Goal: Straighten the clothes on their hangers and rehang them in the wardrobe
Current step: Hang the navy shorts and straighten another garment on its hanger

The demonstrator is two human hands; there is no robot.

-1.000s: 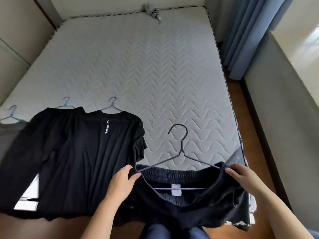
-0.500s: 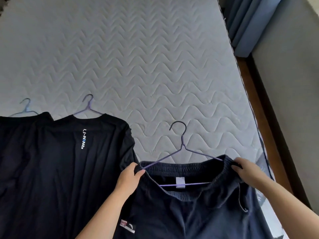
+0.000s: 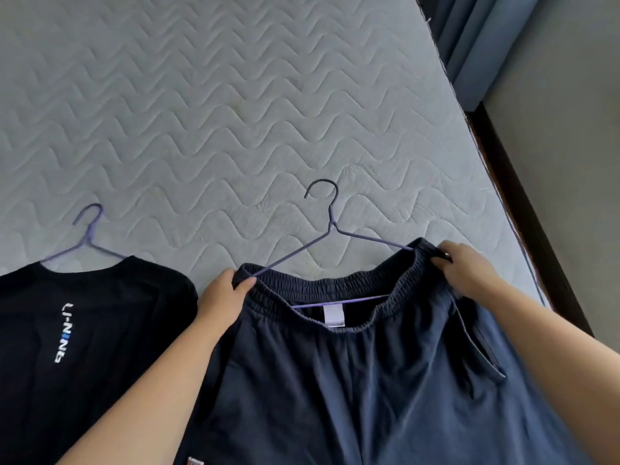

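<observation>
Readable: "LI-NING" in white letters, with one letter's middle in blue, running lengthwise down the black T-shirt point(image 3: 84, 330), just left of the left hand point(image 3: 221, 297). Blank white tag point(image 3: 333, 315) sewn inside the waistband of the dark blue shorts point(image 3: 352, 380), between left hand and right hand point(image 3: 466, 270); no print legible on it. Small red-and-white patch point(image 3: 195, 460) at the shorts' lower edge, below the left forearm; wording too small to read.

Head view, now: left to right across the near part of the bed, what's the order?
Black T-shirt on its hanger → left hand → dark blue shorts on their hanger → right hand → bed edge → curtain.
</observation>
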